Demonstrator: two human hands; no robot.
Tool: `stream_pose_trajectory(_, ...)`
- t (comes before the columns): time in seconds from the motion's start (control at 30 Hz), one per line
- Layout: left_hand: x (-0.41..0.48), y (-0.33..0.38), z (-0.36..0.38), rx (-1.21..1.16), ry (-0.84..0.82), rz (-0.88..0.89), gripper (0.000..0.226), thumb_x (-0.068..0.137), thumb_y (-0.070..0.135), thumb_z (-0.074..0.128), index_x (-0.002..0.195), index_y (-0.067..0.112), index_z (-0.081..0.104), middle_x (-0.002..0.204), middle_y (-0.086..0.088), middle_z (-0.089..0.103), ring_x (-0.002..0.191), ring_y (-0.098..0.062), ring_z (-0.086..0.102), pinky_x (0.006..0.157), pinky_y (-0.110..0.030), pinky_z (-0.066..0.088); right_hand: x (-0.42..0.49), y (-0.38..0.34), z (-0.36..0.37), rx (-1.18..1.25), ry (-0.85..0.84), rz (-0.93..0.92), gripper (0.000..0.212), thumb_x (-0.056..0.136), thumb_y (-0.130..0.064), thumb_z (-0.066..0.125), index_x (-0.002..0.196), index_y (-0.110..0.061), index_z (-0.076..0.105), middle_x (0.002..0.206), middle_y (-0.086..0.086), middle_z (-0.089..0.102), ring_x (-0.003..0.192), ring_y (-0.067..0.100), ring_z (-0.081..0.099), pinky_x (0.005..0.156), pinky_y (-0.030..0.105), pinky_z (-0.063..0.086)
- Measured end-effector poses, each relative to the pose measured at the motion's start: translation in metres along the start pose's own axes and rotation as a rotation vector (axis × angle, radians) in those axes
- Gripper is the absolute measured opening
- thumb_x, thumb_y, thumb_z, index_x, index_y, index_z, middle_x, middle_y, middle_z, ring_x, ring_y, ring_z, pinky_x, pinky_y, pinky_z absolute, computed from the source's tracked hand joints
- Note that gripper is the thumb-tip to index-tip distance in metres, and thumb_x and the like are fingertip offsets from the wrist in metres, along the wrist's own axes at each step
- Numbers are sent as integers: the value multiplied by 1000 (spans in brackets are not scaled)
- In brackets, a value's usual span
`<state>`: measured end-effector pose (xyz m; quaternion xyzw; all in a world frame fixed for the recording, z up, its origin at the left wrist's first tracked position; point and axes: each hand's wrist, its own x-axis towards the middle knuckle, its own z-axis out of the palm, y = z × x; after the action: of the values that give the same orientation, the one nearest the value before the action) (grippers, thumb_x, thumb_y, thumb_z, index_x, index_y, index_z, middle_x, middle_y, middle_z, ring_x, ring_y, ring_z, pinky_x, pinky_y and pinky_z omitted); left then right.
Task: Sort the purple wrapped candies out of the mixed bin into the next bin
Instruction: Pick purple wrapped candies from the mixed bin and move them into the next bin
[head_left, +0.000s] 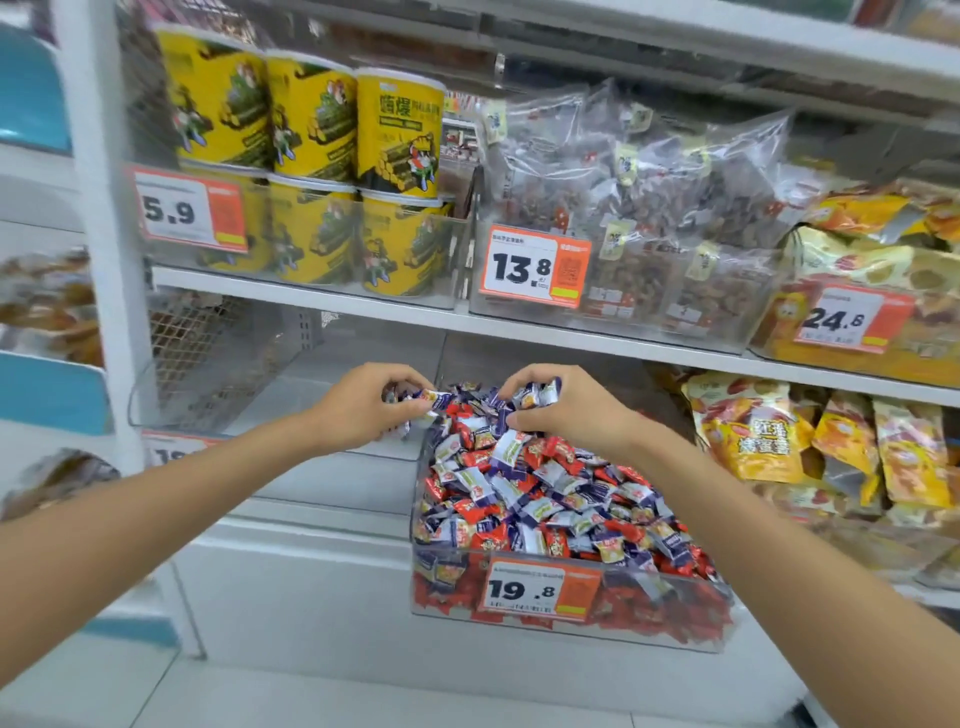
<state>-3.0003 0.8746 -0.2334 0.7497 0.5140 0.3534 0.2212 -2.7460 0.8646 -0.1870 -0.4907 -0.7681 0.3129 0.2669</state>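
Head view, nearest first: pale floor (249, 691) runs along the bottom of the frame, and above it, low centre, is the clear mixed bin (447, 608) with a price tag (540, 590) reading 19.8 on its front wall. It is heaped with red candies (475, 457) and purple ones jumbled together, so most of the sorting looks to be ahead of me.

At the far end of that heap both hands are loaded. My right hand (571, 415) has its grip clamped on a couple of purple candies (537, 393), just above the pile. My left hand (369, 408) has its grip closed round a small bunch more, at the bin's left edge, partly over the next bin (270, 410). That bin sits left of centre, touching the mixed one, and I see no candies on its floor.

To do this step well, I would carry each handful fully past the shared wall before letting go, release low so nothing bounces back, and check that no red wrapper is caught in the bunch; blur hides that here.

Further up, a white shelf (311, 299) crosses mid-frame. Yellow canisters (400, 135) stand on it at upper left, clear bags (623, 182) of dark snacks at upper centre, and orange packets (753, 441) fill the right edge.
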Motion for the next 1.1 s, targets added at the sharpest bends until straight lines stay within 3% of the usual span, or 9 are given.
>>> stream_pose_trajectory(0.07, -4, -24, -18, -40, 60, -45, 9, 90, 20, 68, 98, 16, 70, 73, 0, 56, 42, -6, 45, 42, -23, 41, 11, -11, 21, 26, -14, -32, 13, 85, -13, 74, 94, -20, 69, 116, -13, 62, 82, -4, 62, 76, 19, 41)
stream_pose_trajectory(0.2, -13, -84, -58, 38, 180, -139, 5, 90, 20, 68, 94, 20, 71, 70, 2, 57, 47, -4, 45, 49, -23, 36, 43, -29, 65, 89, -16, -64, 16, 86, -5, 70, 98, -14, 68, 93, 7, 67, 49, 13, 50, 52, 17, 40)
stream_pose_trajectory(0.3, -16, -126, -78, 166, 230, -234, 9, 90, 22, 68, 97, 18, 72, 82, -4, 66, 61, -11, 56, 54, -26, 36, 85, -37, 101, 40, -72, -71, 19, 82, 1, 69, 93, -15, 68, 93, 24, 64, 66, 16, 53, 60, 25, 55)
stream_pose_trajectory(0.4, -8, -146, -84, 145, 285, -267, 14, 91, 22, 66, 102, 14, 71, 85, -2, 63, 79, -22, 59, 62, -30, 36, 131, -32, 135, -63, -41, -63, 28, 77, -1, 69, 83, -28, 65, 90, 13, 67, 75, 23, 61, 74, 45, 58)
stream_pose_trajectory(0.5, 1, -156, -85, 137, 212, -282, 40, 90, 29, 67, 126, 15, 62, 117, -6, 62, 104, -20, 57, 84, -28, 41, 159, -28, 156, -175, -60, -31, 49, 77, -11, 77, 123, -19, 62, 116, 9, 64, 103, 20, 58, 84, 23, 45)
stream_pose_trajectory(0.6, 3, -160, -86, 243, 34, -282, 54, 91, 36, 65, 140, 20, 49, 144, -6, 47, 131, -24, 45, 105, -32, 36, 165, -28, 159, -320, -263, -10, 84, 76, -27, 82, 147, -19, 39, 149, 7, 40, 134, 21, 41, 103, 26, 37)
stream_pose_trajectory(0.87, 0, -107, -74, 155, -12, -193, 26, 88, 24, 70, 112, 15, 69, 108, -2, 69, 99, -14, 64, 88, -26, 50, 99, -28, 98, -483, -43, -174, 25, 92, -16, 63, 116, -18, 68, 126, 3, 61, 121, 20, 52, 103, 32, 38)
stream_pose_trajectory(0.97, -2, -67, -54, 148, -46, -123, 20, 87, 26, 71, 105, 17, 71, 96, 5, 70, 86, -7, 65, 76, -24, 53, 55, -15, 56, -438, 72, -169, 20, 91, -10, 59, 105, -18, 72, 107, -2, 64, 102, 16, 58, 95, 29, 43)
stream_pose_trajectory(1.1, -1, -11, -22, 161, -52, -4, 11, 88, 25, 70, 98, 22, 71, 86, 13, 66, 77, -5, 59, 65, -17, 45, 0, 13, 1, -465, 27, -30, 17, 94, -20, 59, 108, -25, 68, 119, -7, 59, 111, 12, 55, 95, 26, 41)
